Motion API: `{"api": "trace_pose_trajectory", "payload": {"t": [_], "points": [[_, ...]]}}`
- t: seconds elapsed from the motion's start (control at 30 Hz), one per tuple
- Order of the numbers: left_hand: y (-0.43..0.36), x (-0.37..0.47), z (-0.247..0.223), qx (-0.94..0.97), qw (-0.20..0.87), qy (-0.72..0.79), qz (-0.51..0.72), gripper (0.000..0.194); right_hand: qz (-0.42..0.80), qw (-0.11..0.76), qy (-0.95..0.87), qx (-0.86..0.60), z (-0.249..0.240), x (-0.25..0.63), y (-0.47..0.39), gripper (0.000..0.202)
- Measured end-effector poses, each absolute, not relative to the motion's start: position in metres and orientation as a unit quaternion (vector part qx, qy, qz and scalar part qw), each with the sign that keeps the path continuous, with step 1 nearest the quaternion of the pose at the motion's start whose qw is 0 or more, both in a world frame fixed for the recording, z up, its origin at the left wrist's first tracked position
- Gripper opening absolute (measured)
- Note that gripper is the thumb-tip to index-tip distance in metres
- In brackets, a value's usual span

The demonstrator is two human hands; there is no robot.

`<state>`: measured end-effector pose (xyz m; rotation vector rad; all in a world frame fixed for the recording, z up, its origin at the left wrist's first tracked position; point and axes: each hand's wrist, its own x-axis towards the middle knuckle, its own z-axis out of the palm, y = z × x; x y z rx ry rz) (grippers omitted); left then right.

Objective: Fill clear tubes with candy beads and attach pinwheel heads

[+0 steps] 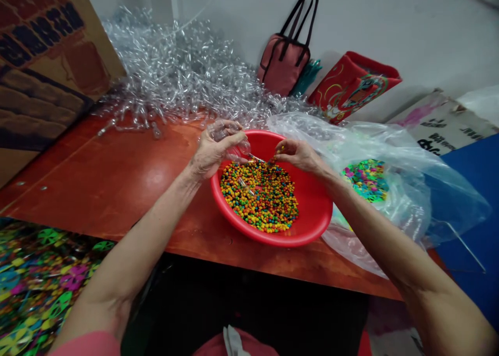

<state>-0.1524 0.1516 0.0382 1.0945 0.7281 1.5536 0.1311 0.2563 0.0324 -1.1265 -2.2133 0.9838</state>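
Note:
My left hand (210,152) is closed around transparent plastic tubes with rounded ends (242,147), above the left rim of a red basin (314,230). One thin tube (257,159) points from it toward my right hand (299,156). That hand's fingers are pinched together on small coloured candy-like balls, close to the tube's end; a yellow one shows at the fingertips. Many such balls (268,205) in yellow, orange, green and blue cover the basin's bottom. Another transparent tube (246,186) lies on top of them.
A large heap of transparent tubes (175,70) lies behind the basin. A cardboard box (50,75) stands left, a pink bag (283,62) and a red bag (351,86) at the wall. Right is a plastic bag (405,189) of colourful pieces; finished-looking colourful items (47,288) fill the lower left.

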Motion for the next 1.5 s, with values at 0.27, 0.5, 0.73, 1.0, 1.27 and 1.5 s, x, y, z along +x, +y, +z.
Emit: {"api": "trace_pose_trajectory", "payload": {"t": [0.27, 0.5, 0.73, 1.0, 1.27, 1.5], "points": [[0.157, -0.151, 0.033, 0.489, 0.480, 0.328, 0.650, 0.041, 0.134, 0.129, -0.881, -0.434, 0.011, 0.122, 0.272, 0.022], [0.159, -0.150, 0.032, 0.476, 0.496, 0.316, 0.654, 0.038, 0.161, 0.064, -0.909, -0.379, 0.024, 0.075, 0.209, 0.017], [0.157, -0.149, 0.032, 0.475, 0.501, 0.307, 0.655, 0.037, 0.168, -0.015, -0.965, -0.202, 0.005, 0.037, 0.172, 0.014], [0.156, -0.149, 0.032, 0.466, 0.501, 0.326, 0.652, 0.037, 0.326, 0.045, -0.924, -0.195, 0.031, 0.053, 0.167, 0.015], [0.156, -0.149, 0.035, 0.464, 0.499, 0.329, 0.654, 0.036, 0.161, -0.058, -0.965, -0.201, 0.020, 0.065, 0.148, 0.021], [0.153, -0.151, 0.038, 0.437, 0.512, 0.318, 0.667, 0.032, 0.463, 0.046, -0.855, -0.229, 0.022, 0.058, 0.157, 0.008]]}}
